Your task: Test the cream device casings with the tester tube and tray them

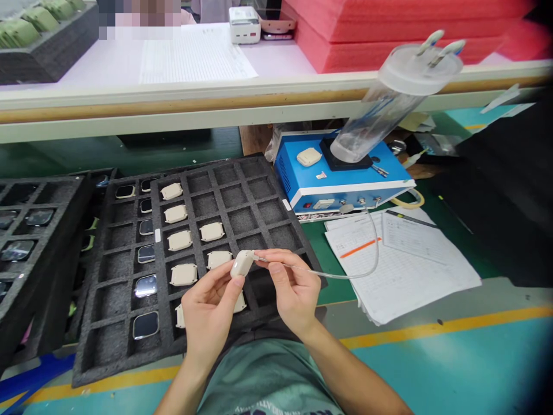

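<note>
Between the thumb and fingers of my left hand [211, 311] is a cream watch case [242, 264], tilted up on edge above a foam tray. My right hand [296, 288] pinches the end of a clear thin tube [319, 273], whose tip meets the side of the case. From there the tube curves right and up to the front of a blue box [345, 183]. Under my hands, the black foam tray [231, 196] holds several cream watch cases [184, 275] in its pockets. Another cream case [309, 157] lies on the blue box.
A clear cylinder [367, 121] stands in a black base on the box. Right of it lie papers [406, 253] with a pen [410, 219]. More foam trays [108, 259] with dark-screened watches are at left. A raised shelf edge [194, 109] crosses behind, with red foam [345, 34] on it.
</note>
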`<state>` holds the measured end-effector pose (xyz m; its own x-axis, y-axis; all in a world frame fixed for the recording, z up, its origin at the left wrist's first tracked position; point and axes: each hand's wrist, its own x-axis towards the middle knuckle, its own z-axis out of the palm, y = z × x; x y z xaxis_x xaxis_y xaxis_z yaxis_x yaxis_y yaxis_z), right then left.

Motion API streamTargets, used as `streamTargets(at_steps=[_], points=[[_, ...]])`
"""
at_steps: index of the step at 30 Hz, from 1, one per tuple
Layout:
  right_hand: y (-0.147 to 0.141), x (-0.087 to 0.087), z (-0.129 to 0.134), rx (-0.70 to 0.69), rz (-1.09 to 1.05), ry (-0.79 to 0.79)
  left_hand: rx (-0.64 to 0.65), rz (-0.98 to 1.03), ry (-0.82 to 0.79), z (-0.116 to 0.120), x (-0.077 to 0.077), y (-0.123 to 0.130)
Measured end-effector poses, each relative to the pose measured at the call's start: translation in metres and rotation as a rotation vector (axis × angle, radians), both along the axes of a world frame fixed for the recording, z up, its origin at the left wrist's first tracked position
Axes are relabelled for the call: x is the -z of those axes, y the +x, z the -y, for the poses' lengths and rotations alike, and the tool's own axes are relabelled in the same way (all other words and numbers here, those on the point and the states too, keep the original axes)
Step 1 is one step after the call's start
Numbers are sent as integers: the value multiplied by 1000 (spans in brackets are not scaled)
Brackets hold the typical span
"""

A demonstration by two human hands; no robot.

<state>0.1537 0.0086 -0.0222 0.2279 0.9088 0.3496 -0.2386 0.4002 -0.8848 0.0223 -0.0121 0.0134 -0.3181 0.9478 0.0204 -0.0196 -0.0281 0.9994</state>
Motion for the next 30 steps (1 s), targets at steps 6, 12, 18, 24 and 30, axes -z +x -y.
streamTargets(at_steps=[6,12,18,24,30], points=[[0,1,0,-3,5,-1,25,-3,7,1,1,-1],[1,1,2,-1,17,-10,7,-15,1,2,1,0],[1,4,1,-1,33,-7,19,-21,-1,1,0,0],[2,6,1,-14,37,1,37,-35,1,1,0,0],[2,4,0,-13,33,-6,31,-52,-20,1,0,0]])
